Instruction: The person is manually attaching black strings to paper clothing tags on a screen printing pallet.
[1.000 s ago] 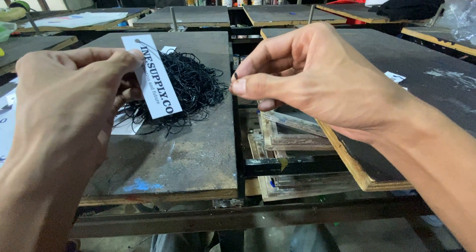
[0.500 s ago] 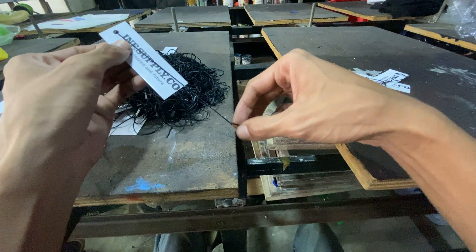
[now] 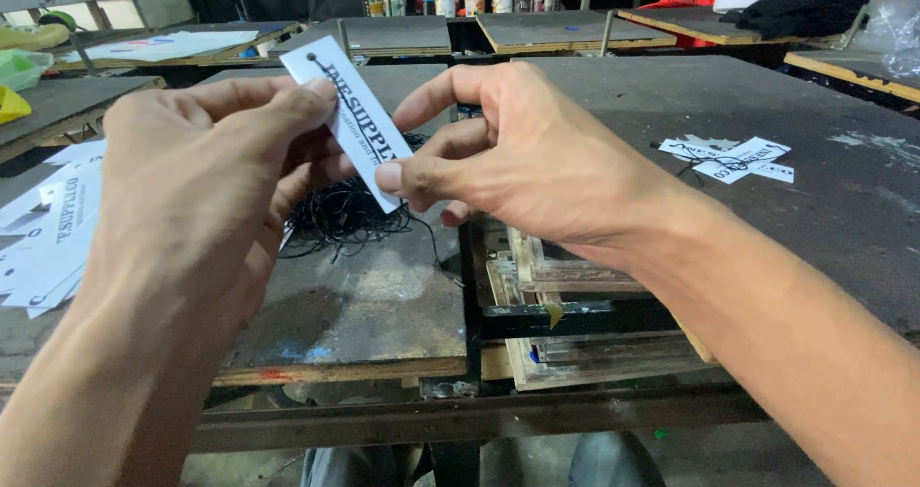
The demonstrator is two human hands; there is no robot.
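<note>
My left hand (image 3: 206, 171) pinches a white rectangular paper tag (image 3: 350, 118) with black print and a small hole near its top corner. My right hand (image 3: 522, 156) grips the tag's lower end between thumb and fingers, and a thin black string hangs down from that hand. Just behind both hands, a tangled heap of black strings (image 3: 350, 214) lies on a dark worn board (image 3: 374, 295). Whether the string passes through the tag's hole is hidden by my fingers.
A stack of white tags (image 3: 43, 233) lies at the left edge. Several finished tags with strings (image 3: 728, 156) rest on the right board (image 3: 815, 219). Wooden frames (image 3: 575, 286) sit in the gap between boards. Paint pots (image 3: 446, 0) stand at the back.
My right hand has come up from pulling the string low at the board's gap and now grips the tag's lower end. The left hand raised the tag and turned it more upright.
</note>
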